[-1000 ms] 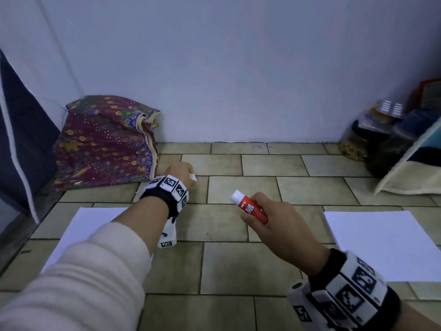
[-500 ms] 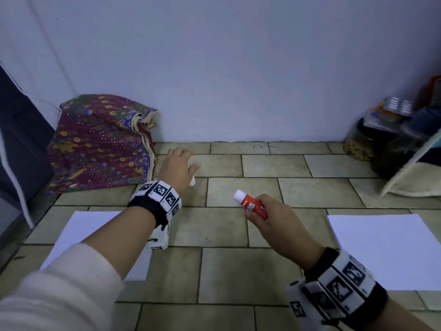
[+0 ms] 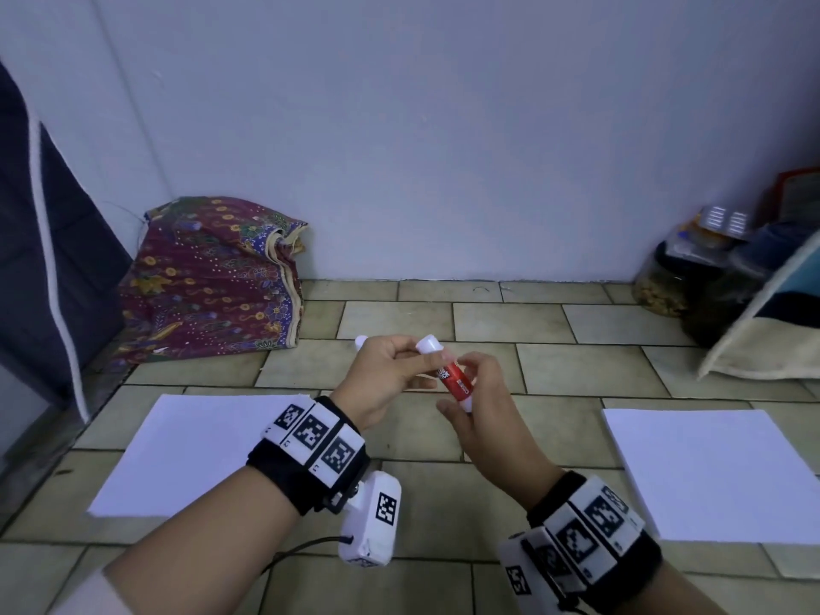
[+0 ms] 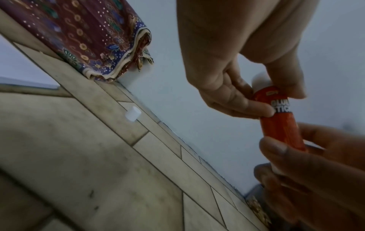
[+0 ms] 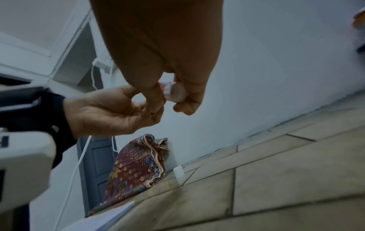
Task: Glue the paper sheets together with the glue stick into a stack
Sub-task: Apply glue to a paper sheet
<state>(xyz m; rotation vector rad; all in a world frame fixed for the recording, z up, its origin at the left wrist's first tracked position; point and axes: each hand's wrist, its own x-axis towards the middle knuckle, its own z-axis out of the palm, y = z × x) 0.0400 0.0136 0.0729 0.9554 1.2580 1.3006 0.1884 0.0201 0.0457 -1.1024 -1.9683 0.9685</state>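
Note:
A red glue stick (image 3: 453,378) with a white uncapped top is held above the floor tiles between both hands. My left hand (image 3: 417,366) pinches its upper part just below the white tip; in the left wrist view the thumb and fingers (image 4: 258,107) sit on the label of the glue stick (image 4: 280,125). My right hand (image 3: 463,399) grips the lower end; the white base of the glue stick (image 5: 174,93) shows between its fingers. The white cap (image 3: 361,340) lies on the floor behind the left hand. One white paper stack (image 3: 191,454) lies at left, another paper stack (image 3: 710,472) at right.
A folded patterned cloth (image 3: 208,281) leans against the wall at back left, close to the cap (image 4: 132,115). Jars and containers (image 3: 692,277) and a leaning cushion (image 3: 763,344) crowd the back right corner. A dark panel (image 3: 49,268) stands at far left.
The left hand left the cap on the floor at the back and came over to pinch the glue stick's top. The right hand shifted its grip down to the stick's base.

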